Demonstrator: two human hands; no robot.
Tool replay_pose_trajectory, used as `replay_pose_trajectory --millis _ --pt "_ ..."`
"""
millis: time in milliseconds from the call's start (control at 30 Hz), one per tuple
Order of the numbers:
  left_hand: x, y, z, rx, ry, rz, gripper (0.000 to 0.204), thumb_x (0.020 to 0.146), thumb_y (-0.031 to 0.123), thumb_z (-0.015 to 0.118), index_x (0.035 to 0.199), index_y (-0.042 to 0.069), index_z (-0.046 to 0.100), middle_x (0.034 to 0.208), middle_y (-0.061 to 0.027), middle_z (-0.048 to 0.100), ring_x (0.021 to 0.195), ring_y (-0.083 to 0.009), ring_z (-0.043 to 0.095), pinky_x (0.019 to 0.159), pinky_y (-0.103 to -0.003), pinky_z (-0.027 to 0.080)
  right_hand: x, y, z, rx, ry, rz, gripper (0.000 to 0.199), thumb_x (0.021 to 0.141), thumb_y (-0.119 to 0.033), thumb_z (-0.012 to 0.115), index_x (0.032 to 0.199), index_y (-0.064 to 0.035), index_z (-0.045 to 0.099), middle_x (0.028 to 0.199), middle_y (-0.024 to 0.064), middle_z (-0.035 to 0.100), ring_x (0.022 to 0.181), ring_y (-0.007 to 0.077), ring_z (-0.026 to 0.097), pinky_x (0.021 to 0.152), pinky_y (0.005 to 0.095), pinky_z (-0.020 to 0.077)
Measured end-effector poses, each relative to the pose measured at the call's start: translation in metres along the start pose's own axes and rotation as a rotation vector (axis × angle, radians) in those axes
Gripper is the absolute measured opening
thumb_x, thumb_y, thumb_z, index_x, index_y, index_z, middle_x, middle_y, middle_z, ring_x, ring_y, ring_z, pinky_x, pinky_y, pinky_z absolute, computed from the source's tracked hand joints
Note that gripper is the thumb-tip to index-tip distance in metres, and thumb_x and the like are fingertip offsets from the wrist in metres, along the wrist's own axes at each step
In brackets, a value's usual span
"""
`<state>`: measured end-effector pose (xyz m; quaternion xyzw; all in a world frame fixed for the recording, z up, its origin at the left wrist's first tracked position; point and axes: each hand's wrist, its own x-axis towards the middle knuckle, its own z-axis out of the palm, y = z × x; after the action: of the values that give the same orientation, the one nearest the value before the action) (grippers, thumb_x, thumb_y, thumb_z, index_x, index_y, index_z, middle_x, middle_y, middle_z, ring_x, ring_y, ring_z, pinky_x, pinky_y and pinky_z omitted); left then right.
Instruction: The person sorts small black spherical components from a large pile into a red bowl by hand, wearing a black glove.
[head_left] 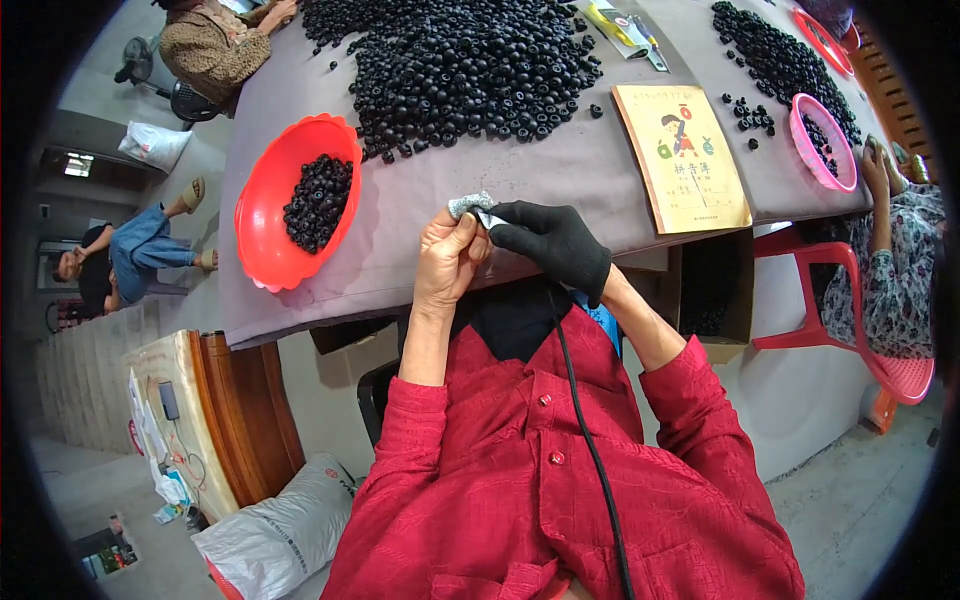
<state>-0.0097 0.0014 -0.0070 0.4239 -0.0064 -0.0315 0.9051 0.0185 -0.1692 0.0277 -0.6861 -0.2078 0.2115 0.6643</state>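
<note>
My bare left hand (446, 255) is raised over the near edge of the cloth-covered table (400, 205), its fingers closed in a pinch. A grey, speckled wrap (470, 204) shows at its fingertips, apparently around a finger. My right hand (560, 243) wears a black glove and meets the left one, its fingers also pinched. Between the fingertips a small whitish piece (490, 218) shows; its kind and anything else held there are too covered to tell. Beyond the hands lies a large heap of small black ring-like pieces (470, 75).
Left of my hands, a red scalloped bowl (258, 205) holds black pieces. A yellow booklet (690, 165) and a yellow-and-white packet (612, 28) lie to the right. Farther right are a pink basket (797, 130) and a person by a red chair (815, 290). A dark cord (585, 420) crosses my front.
</note>
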Motion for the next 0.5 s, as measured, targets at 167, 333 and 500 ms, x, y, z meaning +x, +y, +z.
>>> replay_pose_trajectory --millis 167,333,500 --pt "0.0004 0.0005 0.0006 -0.013 -0.009 -0.010 0.016 0.089 0.013 0.053 0.098 0.000 0.058 0.061 -0.0013 0.050 0.051 -0.0083 0.041 0.050 -0.022 0.034 -0.0006 -0.0020 0.0000 0.017 0.007 0.007 0.032 0.086 -0.018 0.059 0.111 0.0003 0.058 0.096 0.0075 0.065 0.088 0.0085 0.056 0.079 0.0256 0.0456" --pt "-0.0007 0.0013 0.0023 0.003 0.011 -0.014 0.016 0.089 0.013 0.052 0.097 0.000 0.058 0.061 -0.0012 0.050 0.050 -0.0084 0.041 0.050 -0.022 0.034 0.0004 0.0016 0.0003 0.025 0.005 0.013 0.032 0.086 -0.019 0.059 0.111 0.0002 0.058 0.095 0.0079 0.065 0.088 0.0079 0.055 0.079 0.0252 0.0455" --pt "-0.0005 0.0002 -0.0008 0.001 -0.010 -0.017 0.016 0.089 0.014 0.052 0.097 0.001 0.057 0.062 -0.0012 0.050 0.050 -0.0083 0.040 0.050 -0.022 0.034 0.0000 0.0008 0.0007 0.007 0.001 0.005 0.032 0.086 -0.020 0.059 0.111 0.0002 0.059 0.096 0.0075 0.065 0.088 0.0080 0.055 0.079 0.0252 0.0451"
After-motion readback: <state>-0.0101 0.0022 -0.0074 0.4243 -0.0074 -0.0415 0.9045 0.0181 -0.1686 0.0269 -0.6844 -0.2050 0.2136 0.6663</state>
